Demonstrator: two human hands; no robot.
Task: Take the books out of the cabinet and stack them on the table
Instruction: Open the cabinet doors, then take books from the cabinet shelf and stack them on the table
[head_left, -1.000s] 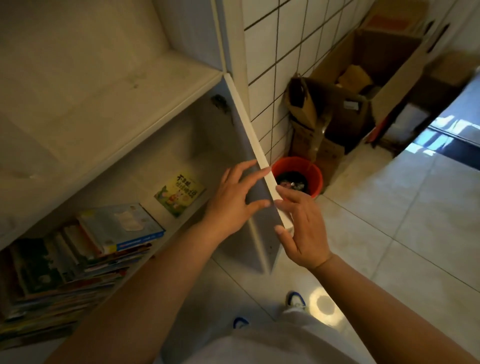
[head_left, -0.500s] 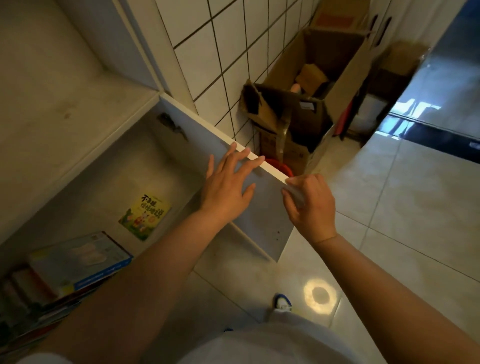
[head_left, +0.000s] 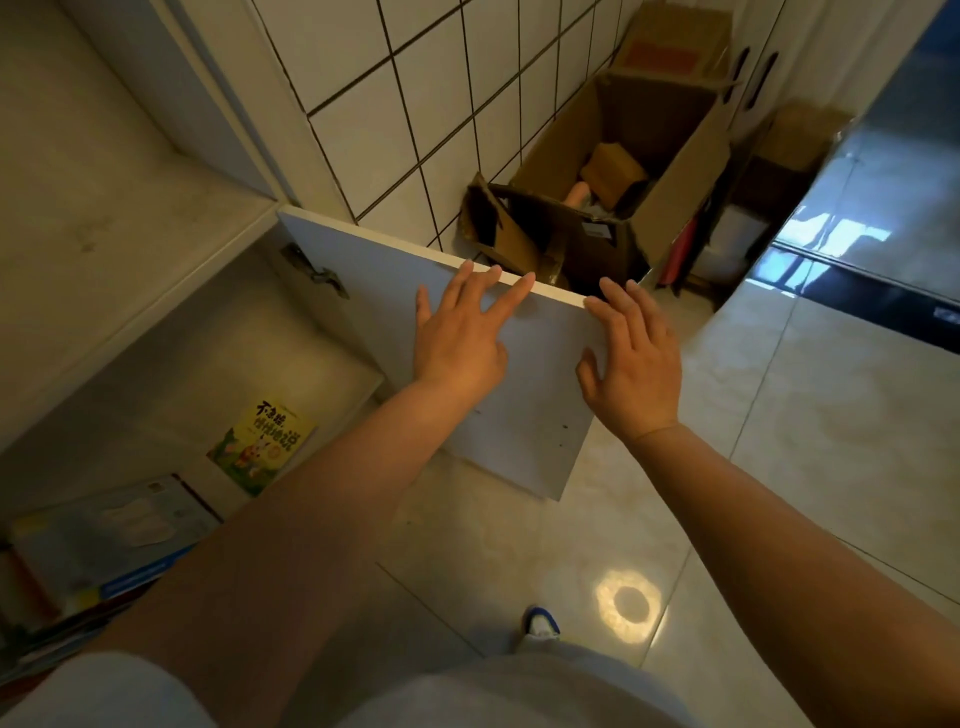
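Observation:
The white cabinet door (head_left: 374, 291) stands swung wide open toward the tiled wall. My left hand (head_left: 460, 338) lies flat on its inner face, straight fingers reaching the top edge. My right hand (head_left: 631, 358) is spread flat by the door's outer edge, fingers straight. Inside the cabinet a small yellow and green picture book (head_left: 262, 444) lies flat on the shelf. A pile of books (head_left: 104, 551) sits at the lower left, a blue-edged one on top, partly hidden by my left arm.
An open cardboard box (head_left: 644, 171) with things inside stands against the tiled wall (head_left: 415, 104) behind the door. More boxes (head_left: 800, 140) lie further back. The glossy tile floor (head_left: 779, 441) spreads to the right. My shoe (head_left: 540, 623) shows below.
The door has swung further open toward the wall. My right hand let go of the door's edge and now lies flat; my left hand stayed on the inner face. The orange bucket is hidden.

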